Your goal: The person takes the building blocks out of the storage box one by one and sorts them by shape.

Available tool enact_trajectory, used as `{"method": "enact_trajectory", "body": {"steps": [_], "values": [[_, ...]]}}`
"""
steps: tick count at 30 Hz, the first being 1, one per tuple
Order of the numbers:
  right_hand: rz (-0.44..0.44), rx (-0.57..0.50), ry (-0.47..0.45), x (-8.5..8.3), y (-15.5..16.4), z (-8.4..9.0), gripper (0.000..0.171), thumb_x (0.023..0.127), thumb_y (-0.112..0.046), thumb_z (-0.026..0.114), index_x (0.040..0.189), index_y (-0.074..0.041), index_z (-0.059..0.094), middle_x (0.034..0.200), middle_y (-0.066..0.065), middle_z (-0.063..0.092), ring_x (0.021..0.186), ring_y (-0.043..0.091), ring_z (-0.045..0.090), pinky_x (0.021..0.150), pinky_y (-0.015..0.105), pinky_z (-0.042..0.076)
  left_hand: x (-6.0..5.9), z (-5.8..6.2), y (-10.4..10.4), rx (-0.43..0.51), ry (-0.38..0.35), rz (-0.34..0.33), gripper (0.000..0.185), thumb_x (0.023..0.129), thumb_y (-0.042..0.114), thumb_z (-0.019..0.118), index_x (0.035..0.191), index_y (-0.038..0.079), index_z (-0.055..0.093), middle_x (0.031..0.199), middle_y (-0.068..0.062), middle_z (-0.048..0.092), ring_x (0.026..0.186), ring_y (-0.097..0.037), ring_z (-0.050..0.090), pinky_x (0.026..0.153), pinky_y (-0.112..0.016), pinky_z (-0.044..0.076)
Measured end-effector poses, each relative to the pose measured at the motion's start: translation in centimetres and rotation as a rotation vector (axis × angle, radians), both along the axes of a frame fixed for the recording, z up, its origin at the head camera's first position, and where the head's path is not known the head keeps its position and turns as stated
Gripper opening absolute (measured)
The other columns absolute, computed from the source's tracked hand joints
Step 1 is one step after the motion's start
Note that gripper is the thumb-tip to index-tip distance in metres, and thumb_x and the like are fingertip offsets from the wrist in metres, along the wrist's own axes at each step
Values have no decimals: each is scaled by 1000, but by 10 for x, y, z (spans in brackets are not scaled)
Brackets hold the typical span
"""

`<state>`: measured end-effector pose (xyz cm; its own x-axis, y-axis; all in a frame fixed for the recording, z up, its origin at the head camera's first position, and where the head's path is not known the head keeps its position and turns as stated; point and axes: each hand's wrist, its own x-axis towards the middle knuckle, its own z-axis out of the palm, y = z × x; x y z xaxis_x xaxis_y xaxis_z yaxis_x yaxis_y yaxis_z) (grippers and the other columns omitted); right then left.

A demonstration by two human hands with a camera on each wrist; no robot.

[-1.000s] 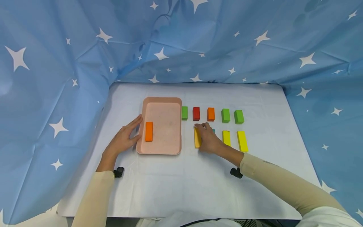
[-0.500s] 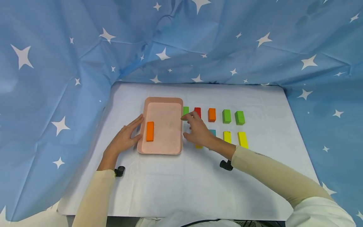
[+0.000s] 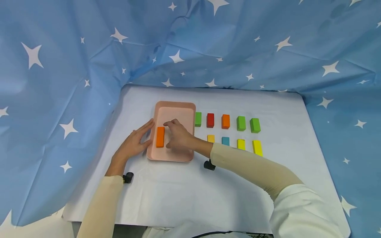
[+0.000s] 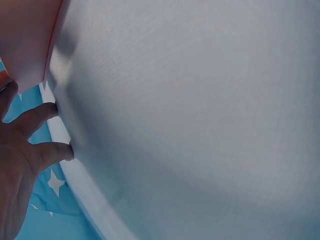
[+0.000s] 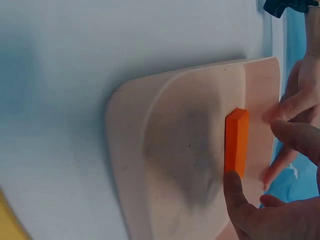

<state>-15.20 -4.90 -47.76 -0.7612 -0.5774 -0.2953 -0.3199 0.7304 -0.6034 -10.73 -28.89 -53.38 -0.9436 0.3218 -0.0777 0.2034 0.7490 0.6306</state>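
Observation:
A pink tray (image 3: 175, 106) lies on the white table with one orange block (image 3: 160, 137) along its left side. My right hand (image 3: 170, 135) hovers over the tray just right of that block, fingers spread and loosely bent, with nothing in it. In the right wrist view its thumb (image 5: 237, 200) touches the near end of the orange block (image 5: 236, 141), and the other fingers reach past the block. My left hand (image 3: 143, 135) lies flat on the table, fingers straight against the tray's left rim. The left wrist view shows the left hand (image 4: 25, 150) beside the tray corner (image 4: 25, 45).
Right of the tray lie two rows of blocks: green (image 3: 198, 119), red (image 3: 210, 120), orange (image 3: 225, 121), green (image 3: 241, 123), green (image 3: 255, 125); in front of them yellow-orange (image 3: 211, 138), teal (image 3: 225, 141), yellow (image 3: 241, 144), yellow (image 3: 257, 147). Blue star-print cloth (image 3: 74, 82) walls the table.
My right hand left the yellow-orange block in the front row and swept left over the tray to the orange block. The left hand stayed at the tray's rim.

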Motion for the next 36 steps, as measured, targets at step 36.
{"method": "enact_trajectory", "body": {"steps": [36], "values": [[-30,53,96,1,-40,-30,77,80,-7,80,149,-4,47,138,14,42,112,27,50,88,26,55,2,-2,0,21,26,-3,70,105,27,63,165,14,30,175,4,19,158,-33,29,118,-81,13]]}}
